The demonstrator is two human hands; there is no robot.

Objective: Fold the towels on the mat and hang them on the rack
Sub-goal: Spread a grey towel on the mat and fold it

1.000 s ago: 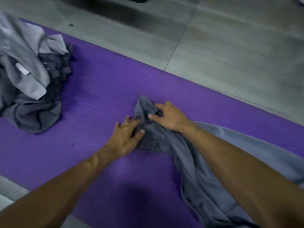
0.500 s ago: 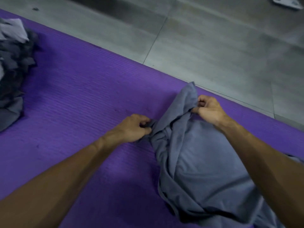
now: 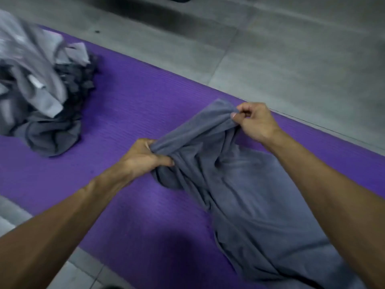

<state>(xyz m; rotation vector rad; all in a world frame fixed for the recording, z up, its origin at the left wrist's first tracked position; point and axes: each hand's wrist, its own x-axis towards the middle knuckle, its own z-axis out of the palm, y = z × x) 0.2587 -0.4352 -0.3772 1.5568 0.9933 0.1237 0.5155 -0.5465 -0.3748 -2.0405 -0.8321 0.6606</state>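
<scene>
A grey towel [image 3: 256,201] lies crumpled on the purple mat [image 3: 133,113], running from the middle toward the lower right. My left hand [image 3: 143,157] grips a bunched part of its near edge, just above the mat. My right hand [image 3: 254,122] pinches the far end of the same edge and holds it raised. The cloth between both hands is stretched into a rumpled band. No rack is in view.
A heap of several grey and dark towels [image 3: 41,97] sits on the mat at the left. Grey tiled floor [image 3: 291,59] surrounds the mat on the far side and at the lower left.
Both hands have moved apart along the towel's edge and lifted it, the right hand toward the mat's far edge. The view has swung left, bringing the towel heap back in.
</scene>
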